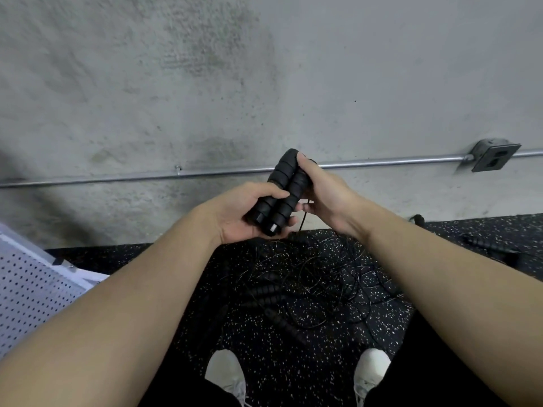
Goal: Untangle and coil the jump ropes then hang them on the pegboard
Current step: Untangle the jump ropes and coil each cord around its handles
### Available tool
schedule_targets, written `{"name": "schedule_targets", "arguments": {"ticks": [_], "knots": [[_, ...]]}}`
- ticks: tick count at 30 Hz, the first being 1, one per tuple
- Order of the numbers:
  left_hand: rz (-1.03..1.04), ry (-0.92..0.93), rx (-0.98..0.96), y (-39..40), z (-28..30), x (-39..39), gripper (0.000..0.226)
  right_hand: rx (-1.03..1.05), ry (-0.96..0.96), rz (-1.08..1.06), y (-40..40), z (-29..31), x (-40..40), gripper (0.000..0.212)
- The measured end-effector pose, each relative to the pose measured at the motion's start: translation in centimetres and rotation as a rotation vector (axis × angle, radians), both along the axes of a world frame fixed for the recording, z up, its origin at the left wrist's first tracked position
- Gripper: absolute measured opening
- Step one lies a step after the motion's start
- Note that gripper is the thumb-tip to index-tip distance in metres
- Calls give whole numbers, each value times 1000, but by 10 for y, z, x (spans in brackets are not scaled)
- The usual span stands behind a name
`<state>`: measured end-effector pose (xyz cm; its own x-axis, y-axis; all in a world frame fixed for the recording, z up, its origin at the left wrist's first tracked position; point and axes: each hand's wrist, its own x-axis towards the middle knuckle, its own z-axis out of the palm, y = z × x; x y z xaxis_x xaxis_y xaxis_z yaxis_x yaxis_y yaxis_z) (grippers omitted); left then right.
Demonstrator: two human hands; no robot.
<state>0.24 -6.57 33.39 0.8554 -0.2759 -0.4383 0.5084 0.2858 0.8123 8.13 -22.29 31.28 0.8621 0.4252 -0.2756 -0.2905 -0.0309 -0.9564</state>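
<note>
Two black ribbed jump rope handles (280, 190), pressed side by side, are held up in front of a concrete wall (205, 69), their capped ends pointing down toward the person. The left hand (249, 212) cups the lower ends from beneath, thumb laid across the nearer handle and fingertips curling up on the far side. The right hand (323, 192) clasps the upper part of the pair, index finger stretched up along the handles to their tops, the other fingers wrapped behind. A thin black cord (302, 221) drops from between the hands toward the floor.

Below the held handles, a tangle of black jump ropes (308, 277) lies on speckled black rubber flooring (293, 371), with several more ribbed handles (264, 292) mixed into the loops. Another black handle (484, 245) lies on the floor well to the right of the tangle, near the wall.

A white pegboard (32, 292) sits at the left edge, well apart from the tangle. A metal conduit (117, 177) runs along the wall behind the hands to a grey outlet box (493, 155) at right. The toes of two white shoes (226, 368) show at the bottom, nearer the person than the tangle.
</note>
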Motion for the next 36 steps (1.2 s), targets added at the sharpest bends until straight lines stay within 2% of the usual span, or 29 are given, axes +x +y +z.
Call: {"name": "schedule_targets", "arguments": {"ticks": [2, 4, 6, 9, 11, 14, 16, 18, 21, 25, 30, 33, 36], "knots": [[-10, -5, 27, 4, 0, 4, 40, -206, -67, 0, -8, 4, 0, 56], [-20, -30, 103, 10, -1, 7, 36, -432, -212, -46, -20, 7, 3, 66], [-52, -61, 216, 17, -1, 9, 29, -584, -388, -164, -31, 6, 9, 58], [-140, -105, 342, 28, -5, 9, 36, -502, -545, -266, -38, 7, 18, 31], [-191, -124, 393, 33, -5, 9, 43, -487, -609, -124, -41, 6, 20, 32], [-241, -165, 450, 33, -4, 10, 40, -575, -570, 167, -42, -2, 13, 56], [-246, -158, 462, 35, -5, 11, 42, -588, -512, 228, -44, -3, 14, 68], [-254, -126, 509, 38, -7, 12, 45, -598, -466, 253, -45, 0, 17, 68], [-289, -177, 657, 40, -8, 12, 35, -677, -444, 308, -46, 7, 19, 63], [-234, -277, 685, 31, -6, 9, 30, -746, -458, 196, -48, 7, 27, 63], [-243, -207, 519, 27, 0, 6, 24, -676, -423, 40, -54, 8, 34, 58], [-232, -263, 631, 28, -4, 10, 30, -632, -421, 37, -59, 5, 35, 60], [-127, -292, 707, 29, -12, 16, 37, -496, -314, 37, -63, -2, 35, 56]]}}
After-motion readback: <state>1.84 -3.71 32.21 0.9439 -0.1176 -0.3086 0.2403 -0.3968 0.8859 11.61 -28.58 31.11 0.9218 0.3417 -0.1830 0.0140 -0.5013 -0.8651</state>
